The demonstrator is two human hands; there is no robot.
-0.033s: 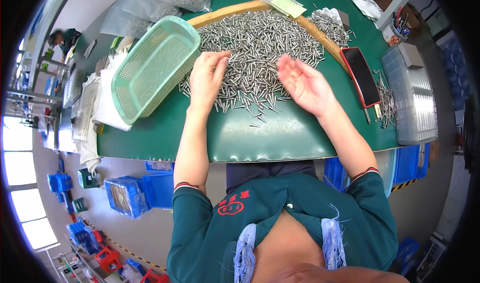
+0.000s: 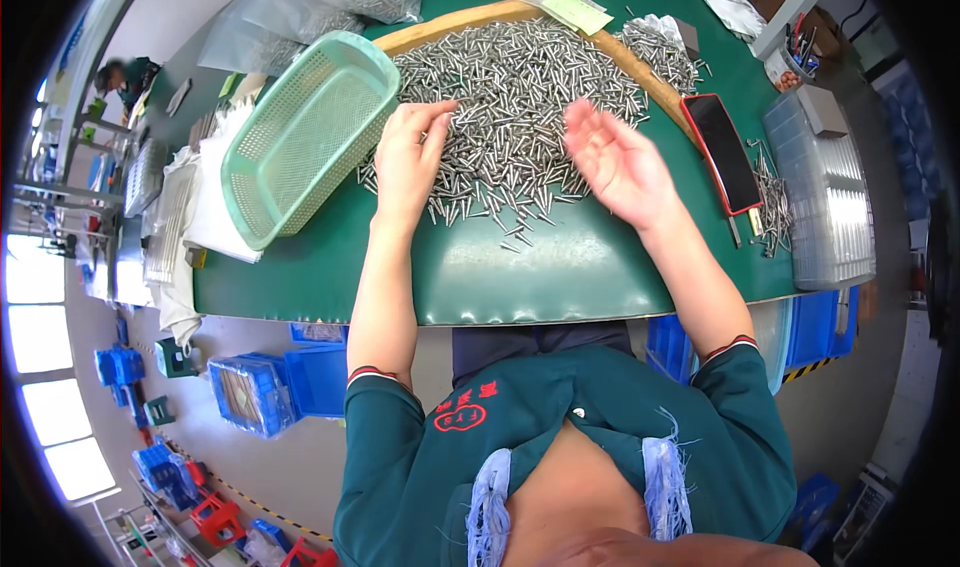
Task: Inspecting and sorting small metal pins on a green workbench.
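Pins (image 2: pixel 530 67) of bright metal are lying in a broad heap on the green desk (image 2: pixel 530 277), spreading out between the two hands and well beyond them. From where I'm standing, the left hand (image 2: pixel 405 162) is hovering over or resting on the heap's left side, its fingers bunched together with the thumb bending in near the index; whether they are gripping a pin, I cannot tell. It is keeping almost the same place as a moment ago, only slightly lower.

The right hand (image 2: pixel 630 177) is showing the bigger change: it is now sitting a little farther right and higher, so the gap between the hands is widening. Its palm is lying open and facing inward, the fingers slightly curling, away from the thumb, and blurring at the tips.

Near the front of the desk, one loose pin (image 2: pixel 511 248) is lying at a steeper slant than before. Around the heap, things are holding their places: the pale green basket (image 2: pixel 310 132) is leaning at its left, the curved wooden strip (image 2: pixel 455 25) is bordering its far side, and the red-edged phone (image 2: pixel 722 152) is lying to the right, beside clear plastic boxes (image 2: pixel 820 212).
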